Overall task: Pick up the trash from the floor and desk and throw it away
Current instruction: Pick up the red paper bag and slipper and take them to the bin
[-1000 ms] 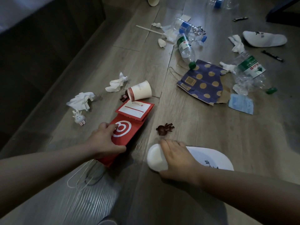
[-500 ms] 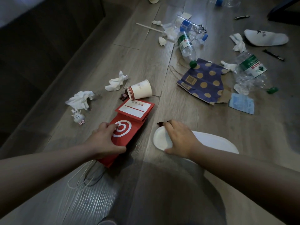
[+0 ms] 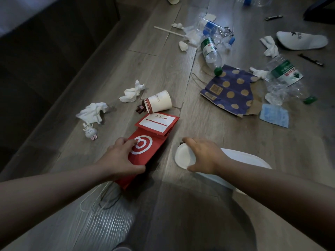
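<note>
My left hand (image 3: pixel 119 158) grips a flat red paper bag (image 3: pixel 154 140) with a white target mark, fingers on top and thumb at its near edge. White cord handles (image 3: pixel 94 201) trail from the bag toward me. My right hand (image 3: pixel 203 156) reaches over the toe of a white slipper (image 3: pixel 183 157). Its fingers curl down on a small dark brown piece (image 3: pixel 181 143), of which only a sliver shows. Ahead lie a tipped paper cup (image 3: pixel 159 102), two crumpled tissues (image 3: pixel 132 92) (image 3: pixel 92 113) and a small rabbit figure (image 3: pixel 90 132).
Farther out the wooden floor holds a blue dotted paper bag (image 3: pixel 230 89), plastic bottles (image 3: pixel 211 53) (image 3: pixel 284 78), a blue packet (image 3: pixel 273 115), more tissues (image 3: pixel 270 46), a stick (image 3: pixel 168 31) and another white slipper (image 3: pixel 302 40). Dark furniture (image 3: pixel 45 51) runs along the left.
My right hand has moved forward from the top of the slipper toe to the small brown piece and now covers it. The left hand stays on the red bag.
</note>
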`<action>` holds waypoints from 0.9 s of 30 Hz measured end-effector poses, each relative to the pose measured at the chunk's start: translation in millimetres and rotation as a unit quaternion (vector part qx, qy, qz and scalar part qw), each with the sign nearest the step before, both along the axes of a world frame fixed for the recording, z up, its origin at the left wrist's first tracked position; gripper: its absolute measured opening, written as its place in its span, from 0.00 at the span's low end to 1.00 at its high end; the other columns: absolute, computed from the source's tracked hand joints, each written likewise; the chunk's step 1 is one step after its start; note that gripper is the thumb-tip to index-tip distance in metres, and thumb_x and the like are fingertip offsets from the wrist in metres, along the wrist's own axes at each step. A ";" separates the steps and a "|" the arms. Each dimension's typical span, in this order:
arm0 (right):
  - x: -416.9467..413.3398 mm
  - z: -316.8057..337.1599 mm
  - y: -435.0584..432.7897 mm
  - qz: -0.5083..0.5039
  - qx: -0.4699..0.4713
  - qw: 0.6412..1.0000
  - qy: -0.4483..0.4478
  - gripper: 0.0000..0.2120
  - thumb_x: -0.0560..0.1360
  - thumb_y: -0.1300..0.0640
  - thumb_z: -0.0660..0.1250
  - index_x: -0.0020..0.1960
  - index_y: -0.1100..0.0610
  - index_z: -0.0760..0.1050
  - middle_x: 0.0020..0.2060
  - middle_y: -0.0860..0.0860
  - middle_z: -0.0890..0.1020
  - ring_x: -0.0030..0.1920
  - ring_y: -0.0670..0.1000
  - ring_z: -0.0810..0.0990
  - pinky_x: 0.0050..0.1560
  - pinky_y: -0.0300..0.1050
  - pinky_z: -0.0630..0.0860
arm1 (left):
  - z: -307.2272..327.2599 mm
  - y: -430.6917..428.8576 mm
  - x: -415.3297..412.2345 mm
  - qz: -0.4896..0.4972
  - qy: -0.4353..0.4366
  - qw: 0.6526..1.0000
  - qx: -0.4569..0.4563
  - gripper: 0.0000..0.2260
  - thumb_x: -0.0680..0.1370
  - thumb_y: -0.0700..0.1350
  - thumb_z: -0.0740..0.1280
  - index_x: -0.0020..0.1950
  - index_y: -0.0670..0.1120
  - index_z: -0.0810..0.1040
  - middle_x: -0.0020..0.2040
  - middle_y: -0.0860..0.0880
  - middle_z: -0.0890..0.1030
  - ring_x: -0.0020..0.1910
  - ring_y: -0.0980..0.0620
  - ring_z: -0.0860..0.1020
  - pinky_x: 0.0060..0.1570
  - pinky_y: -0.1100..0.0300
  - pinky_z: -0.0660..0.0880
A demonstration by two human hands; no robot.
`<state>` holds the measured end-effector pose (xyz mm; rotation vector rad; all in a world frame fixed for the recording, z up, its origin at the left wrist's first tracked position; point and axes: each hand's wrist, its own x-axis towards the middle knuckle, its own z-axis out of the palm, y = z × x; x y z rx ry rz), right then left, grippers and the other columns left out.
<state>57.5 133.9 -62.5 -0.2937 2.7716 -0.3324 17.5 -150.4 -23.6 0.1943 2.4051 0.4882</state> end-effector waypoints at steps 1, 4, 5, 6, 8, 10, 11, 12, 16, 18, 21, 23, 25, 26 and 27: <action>0.6 2.6 -0.1 -0.002 0.007 1.000 0.007 0.41 0.63 0.42 0.74 0.70 0.48 0.60 0.62 0.50 0.76 0.59 0.53 0.74 0.57 0.50 0.72 | 1.9 1.9 1.2 0.002 0.002 1.000 0.004 0.46 0.59 0.67 0.68 0.74 0.55 0.58 0.70 0.53 0.60 0.68 0.48 0.65 0.65 0.50 0.71; 2.3 12.7 2.6 -0.029 0.001 0.999 0.018 0.32 0.64 0.44 0.74 0.63 0.48 0.66 0.56 0.48 0.79 0.54 0.52 0.77 0.51 0.48 0.75 | 6.4 11.0 4.5 0.001 0.009 1.000 0.021 0.45 0.59 0.66 0.68 0.73 0.55 0.59 0.69 0.53 0.61 0.67 0.49 0.66 0.64 0.52 0.71; 3.2 17.1 5.1 -0.046 -0.015 0.999 0.018 0.29 0.64 0.44 0.74 0.61 0.47 0.67 0.54 0.47 0.80 0.52 0.50 0.77 0.49 0.46 0.75 | 7.7 14.5 5.4 0.000 0.016 0.999 0.028 0.45 0.59 0.66 0.68 0.73 0.55 0.60 0.69 0.53 0.61 0.66 0.49 0.66 0.63 0.53 0.71; 4.5 22.3 8.7 -0.066 -0.035 0.997 0.017 0.27 0.64 0.45 0.75 0.59 0.46 0.68 0.52 0.46 0.80 0.49 0.49 0.78 0.48 0.45 0.75 | 8.9 18.6 6.4 0.001 0.022 0.999 0.037 0.44 0.60 0.65 0.69 0.73 0.55 0.60 0.69 0.53 0.62 0.66 0.50 0.67 0.63 0.55 0.71; 8.3 33.1 18.7 -0.110 -0.080 0.991 0.016 0.25 0.64 0.46 0.76 0.57 0.45 0.70 0.50 0.46 0.81 0.46 0.47 0.78 0.47 0.46 0.77 | 11.4 27.1 8.0 0.007 0.024 0.998 0.060 0.42 0.62 0.64 0.71 0.73 0.56 0.60 0.68 0.54 0.62 0.64 0.52 0.67 0.60 0.58 0.71; 14.3 43.7 31.1 -0.155 -0.133 0.979 0.003 0.25 0.63 0.47 0.77 0.56 0.46 0.71 0.49 0.46 0.81 0.46 0.46 0.79 0.48 0.49 0.79 | 14.5 37.0 7.8 0.014 0.023 0.996 0.082 0.40 0.63 0.63 0.71 0.72 0.57 0.61 0.66 0.55 0.63 0.61 0.54 0.67 0.55 0.60 0.71; 17.2 48.4 38.1 -0.178 -0.161 0.971 -0.005 0.24 0.63 0.48 0.78 0.55 0.47 0.71 0.48 0.46 0.80 0.46 0.46 0.79 0.48 0.50 0.79 | 16.1 42.9 6.2 0.013 0.023 0.996 0.090 0.39 0.63 0.63 0.71 0.72 0.57 0.62 0.66 0.55 0.63 0.61 0.55 0.67 0.54 0.61 0.71; 19.8 52.9 45.1 -0.200 -0.190 0.961 -0.011 0.24 0.62 0.49 0.78 0.54 0.47 0.72 0.48 0.46 0.81 0.46 0.45 0.79 0.47 0.51 0.79 | 18.1 49.7 3.9 0.013 0.023 0.995 0.099 0.38 0.65 0.63 0.72 0.72 0.58 0.62 0.66 0.55 0.63 0.60 0.55 0.67 0.53 0.61 0.71; 24.7 67.3 73.3 -0.295 -0.285 0.912 -0.012 0.23 0.60 0.50 0.80 0.51 0.44 0.73 0.45 0.41 0.81 0.44 0.36 0.78 0.40 0.36 0.75 | 26.9 81.2 -9.0 0.030 0.030 0.988 0.150 0.34 0.68 0.58 0.74 0.70 0.57 0.64 0.69 0.54 0.62 0.60 0.56 0.66 0.53 0.63 0.68; 24.8 77.4 86.5 -0.348 -0.320 0.881 -0.001 0.25 0.60 0.49 0.80 0.51 0.41 0.73 0.45 0.39 0.80 0.45 0.32 0.76 0.38 0.30 0.71 | 37.0 98.9 -13.8 0.039 0.031 0.986 0.158 0.33 0.68 0.57 0.74 0.70 0.58 0.64 0.69 0.55 0.62 0.61 0.56 0.66 0.53 0.63 0.68; 31.1 97.6 100.2 -0.430 -0.368 0.825 -0.001 0.25 0.59 0.50 0.81 0.49 0.39 0.72 0.43 0.38 0.80 0.43 0.31 0.77 0.33 0.28 0.71 | 59.9 123.0 -12.8 0.076 0.045 0.981 0.171 0.32 0.68 0.55 0.75 0.69 0.57 0.66 0.66 0.54 0.65 0.59 0.57 0.68 0.55 0.62 0.68; 43.9 116.2 104.7 -0.479 -0.397 0.783 0.007 0.25 0.59 0.52 0.81 0.51 0.42 0.74 0.43 0.40 0.81 0.42 0.36 0.79 0.32 0.29 0.73 | 82.9 135.3 -8.1 0.104 0.052 0.975 0.190 0.32 0.67 0.53 0.76 0.68 0.55 0.69 0.63 0.53 0.67 0.57 0.56 0.70 0.56 0.63 0.67; 59.1 144.0 106.0 -0.527 -0.412 0.744 0.010 0.26 0.60 0.52 0.81 0.54 0.43 0.74 0.45 0.41 0.81 0.42 0.38 0.80 0.35 0.33 0.75 | 114.0 145.5 -4.0 0.122 0.045 0.971 0.199 0.29 0.68 0.50 0.76 0.67 0.55 0.71 0.62 0.52 0.68 0.56 0.56 0.71 0.56 0.63 0.67; 67.0 160.6 105.9 -0.545 -0.417 0.727 0.011 0.26 0.60 0.52 0.80 0.55 0.43 0.74 0.45 0.42 0.81 0.42 0.39 0.81 0.37 0.35 0.76 | 132.0 149.6 -1.2 0.132 0.041 0.970 0.198 0.28 0.68 0.49 0.75 0.66 0.55 0.71 0.62 0.52 0.68 0.55 0.56 0.71 0.54 0.63 0.67; 74.3 179.6 105.8 -0.561 -0.420 0.713 0.011 0.26 0.61 0.53 0.80 0.54 0.43 0.74 0.45 0.42 0.82 0.42 0.39 0.81 0.37 0.36 0.77 | 151.9 153.6 2.3 0.141 0.037 0.970 0.195 0.27 0.69 0.48 0.75 0.66 0.55 0.72 0.62 0.53 0.67 0.55 0.56 0.71 0.53 0.64 0.67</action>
